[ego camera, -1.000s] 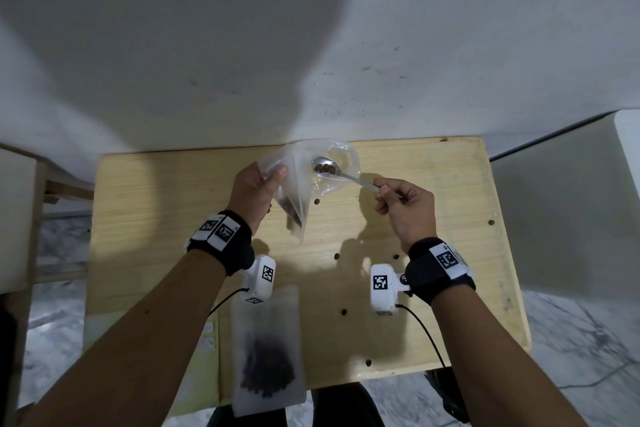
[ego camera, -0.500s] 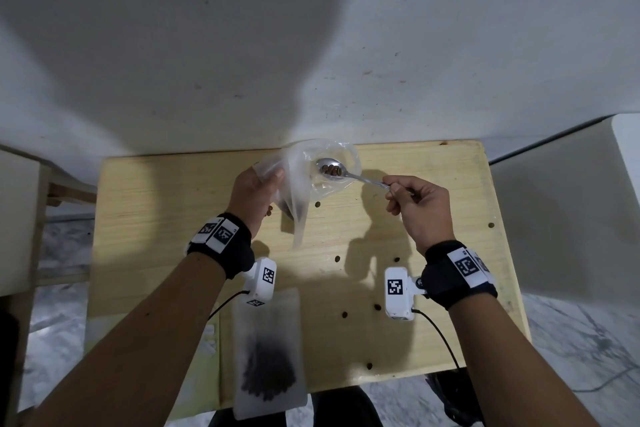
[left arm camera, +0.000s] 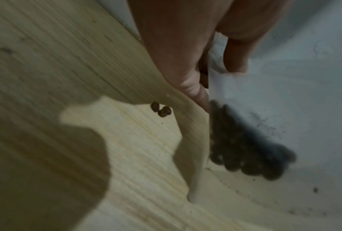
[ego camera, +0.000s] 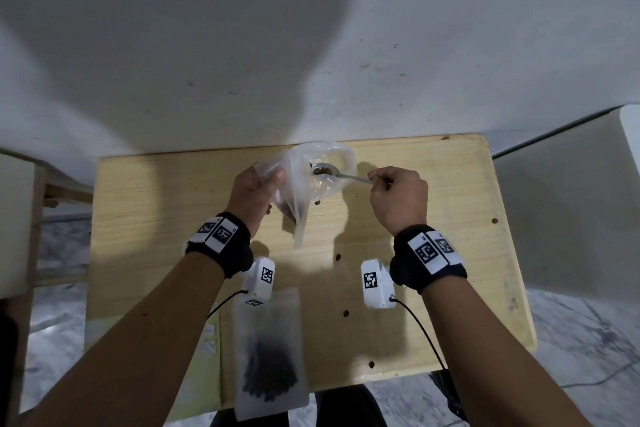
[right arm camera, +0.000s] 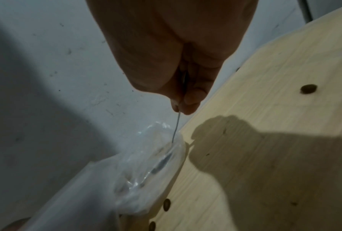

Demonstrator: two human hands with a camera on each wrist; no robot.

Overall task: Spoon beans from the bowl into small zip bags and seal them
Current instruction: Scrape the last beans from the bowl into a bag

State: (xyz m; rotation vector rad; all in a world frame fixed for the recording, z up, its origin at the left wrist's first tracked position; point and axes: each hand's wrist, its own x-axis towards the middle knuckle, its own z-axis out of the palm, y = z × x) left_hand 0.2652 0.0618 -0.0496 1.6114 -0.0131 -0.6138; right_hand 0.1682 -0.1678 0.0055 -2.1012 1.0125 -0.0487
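Observation:
My left hand (ego camera: 266, 178) pinches the top edge of a clear zip bag (ego camera: 298, 208) and holds it up above the wooden table (ego camera: 156, 218). Dark beans sit in the bag's bottom (left arm camera: 245, 148). My right hand (ego camera: 379, 181) pinches the handle of a metal spoon (ego camera: 325, 170), whose head carries a few beans. The spoon's head lies over the clear bowl (ego camera: 341, 163) at the table's far edge, just right of the bag's mouth. In the right wrist view the thin spoon handle (right arm camera: 177, 125) runs down into the clear bowl (right arm camera: 146, 171).
A filled zip bag (ego camera: 270, 357) lies flat at the table's near edge, between my forearms. Loose beans (left arm camera: 162, 109) are scattered over the tabletop. A grey wall stands right behind the table. A white surface shows at the far right.
The spoon keeps its load of beans over the bowl beside the bag's mouth. My right hand drifted right, then back left. The left hand still holds the bag up.

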